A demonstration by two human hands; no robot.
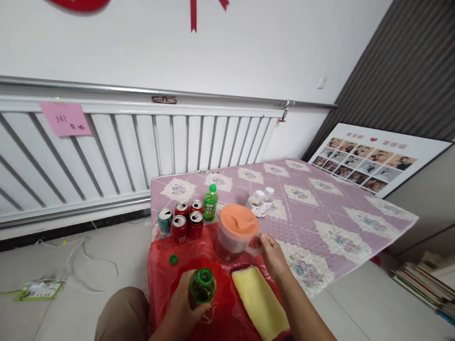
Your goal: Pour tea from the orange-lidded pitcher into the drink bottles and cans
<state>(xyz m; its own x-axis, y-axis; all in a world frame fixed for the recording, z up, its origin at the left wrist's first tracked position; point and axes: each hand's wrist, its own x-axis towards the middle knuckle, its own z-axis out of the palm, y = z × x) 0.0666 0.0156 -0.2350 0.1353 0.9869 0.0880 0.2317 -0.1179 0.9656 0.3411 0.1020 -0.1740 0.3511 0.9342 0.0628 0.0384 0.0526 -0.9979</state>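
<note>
While the left hand [181, 305] is wrapped around an uncapped green bottle [203, 288], mouth turned up, the right hand [272, 253] has its fingers closed on the handle of a clear pitcher [229, 246].

Pitcher: one, standing on the counter [281, 229] just beyond the held bottle; orange lid [238, 219] seated on top; contents not clearly legible.

Green cap [173, 259]: one, loose, lying left of the pitcher and beyond the left hand.

Yellow cloth [260, 303]: one, folded, lying between the two forearms, nearer the right.

Red cans [180, 232]: four, upright, grouped close together at the left, tops showing dark openings. Teal can [165, 222]: one, upright, at the left end of the group.

Second green bottle [210, 203]: one, upright, green cap on, label facing the viewer, between the cans and the pitcher.

Small white-capped bottles [262, 203]: two, side by side, behind the pitcher and to its right.

Coverings: lilac floral cover over the counter; glossy red sheet [159, 281] across the near end.

Surroundings: white radiator [178, 143] behind; pink note [66, 119] on its left part; photo board [368, 157] at right.
</note>
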